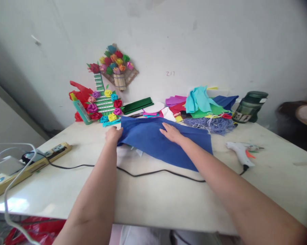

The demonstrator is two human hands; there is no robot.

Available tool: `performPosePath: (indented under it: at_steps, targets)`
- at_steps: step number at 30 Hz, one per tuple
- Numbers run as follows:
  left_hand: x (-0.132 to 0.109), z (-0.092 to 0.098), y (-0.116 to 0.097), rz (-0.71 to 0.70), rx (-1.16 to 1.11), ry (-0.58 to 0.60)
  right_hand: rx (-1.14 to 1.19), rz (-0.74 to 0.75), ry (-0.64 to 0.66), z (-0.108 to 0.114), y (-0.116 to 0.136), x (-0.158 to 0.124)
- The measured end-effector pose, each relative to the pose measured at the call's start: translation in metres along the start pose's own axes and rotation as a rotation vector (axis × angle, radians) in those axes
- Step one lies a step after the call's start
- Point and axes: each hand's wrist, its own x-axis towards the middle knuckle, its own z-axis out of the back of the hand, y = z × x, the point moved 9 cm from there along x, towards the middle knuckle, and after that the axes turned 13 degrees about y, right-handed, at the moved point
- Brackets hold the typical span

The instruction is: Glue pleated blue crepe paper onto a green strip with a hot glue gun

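Observation:
A sheet of blue fabric [153, 139] lies across the middle of the table, its left part raised a little off the top. My left hand [113, 134] grips the sheet's left edge, thumb on the near side and fingers behind. On the sheet's upper middle rests my right hand [171, 132], fingers spread and palm down. A small pale scrap [139, 152] pokes out below the sheet's lower left edge. What else lies beneath is hidden.
A glue gun [240, 153] lies at right, its black cord [148, 174] crossing to a power strip [51, 153] at left. Behind stand a glue bottle [80, 110], a paper-flower guitar [103, 98], coloured fabric pieces [198, 98], purple yarn [212, 126] and a dark bottle [249, 107].

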Motion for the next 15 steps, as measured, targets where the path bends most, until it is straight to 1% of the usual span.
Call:
performPosePath:
  at_steps: [2, 4, 7, 11, 15]
  targets:
    - [-0.006, -0.007, 0.008, 0.088, 0.042, 0.013, -0.029, 0.023, 0.024, -0.002, 0.001, 0.001]
    - [-0.011, -0.01, 0.01, 0.126, 0.074, 0.0, -0.046, 0.041, 0.044, -0.004, 0.003, 0.002]
    - [-0.016, -0.014, 0.008, 0.125, 0.064, -0.005, -0.059, 0.072, 0.046, -0.005, 0.005, 0.001]
    - [-0.018, -0.015, 0.003, 0.079, 0.052, -0.014, -0.111, 0.167, 0.024, -0.005, 0.01, -0.005]
    - [-0.019, -0.015, 0.001, 0.061, 0.072, -0.022, -0.157, 0.241, 0.024, -0.006, 0.014, -0.01]
